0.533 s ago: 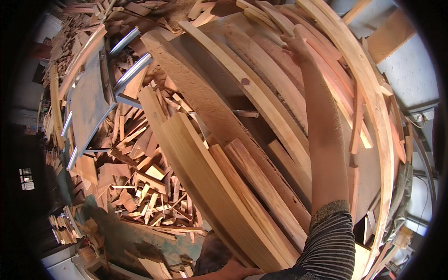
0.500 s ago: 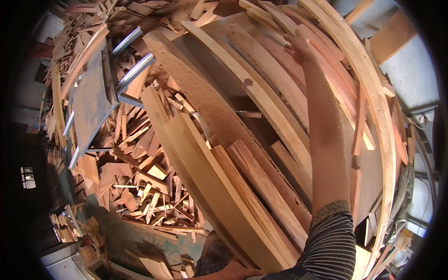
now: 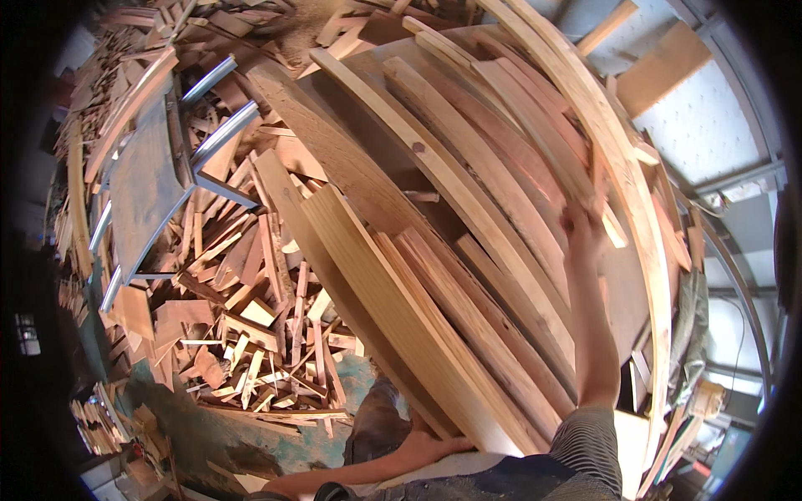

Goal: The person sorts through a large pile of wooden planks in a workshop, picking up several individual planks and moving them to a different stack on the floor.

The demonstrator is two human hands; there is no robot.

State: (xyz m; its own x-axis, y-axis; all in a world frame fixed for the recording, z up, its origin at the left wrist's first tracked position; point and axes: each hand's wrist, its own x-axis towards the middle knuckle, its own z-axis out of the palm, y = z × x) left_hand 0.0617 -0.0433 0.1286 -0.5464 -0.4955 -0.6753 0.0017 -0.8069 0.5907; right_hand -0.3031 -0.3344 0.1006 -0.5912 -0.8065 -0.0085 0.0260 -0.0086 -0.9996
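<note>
My right hand [image 3: 581,215] is closed around the near end of a reddish plank [image 3: 535,125], which slants away to the far left over other boards. At the lower edge my left hand [image 3: 430,444] curls around the near end of a thick, pale wooden plank [image 3: 359,259]; some of its fingers are hidden. Beside that plank lie narrower reddish-brown strips [image 3: 476,334]. A long pale board with a dark knot [image 3: 451,175] lies between my hands, next to a wide rough brown board [image 3: 342,159].
A heap of offcuts [image 3: 251,334] covers the floor to the left. Among it stands a metal-legged piece with a dark panel [image 3: 146,179]. A long curved-looking beam [image 3: 639,217] runs along the right side, with a grey cloth [image 3: 689,330] beyond it.
My right hand has come nearer from the far boards, its fingers closing on the plank's end. The view has shifted, showing more of my left forearm.
</note>
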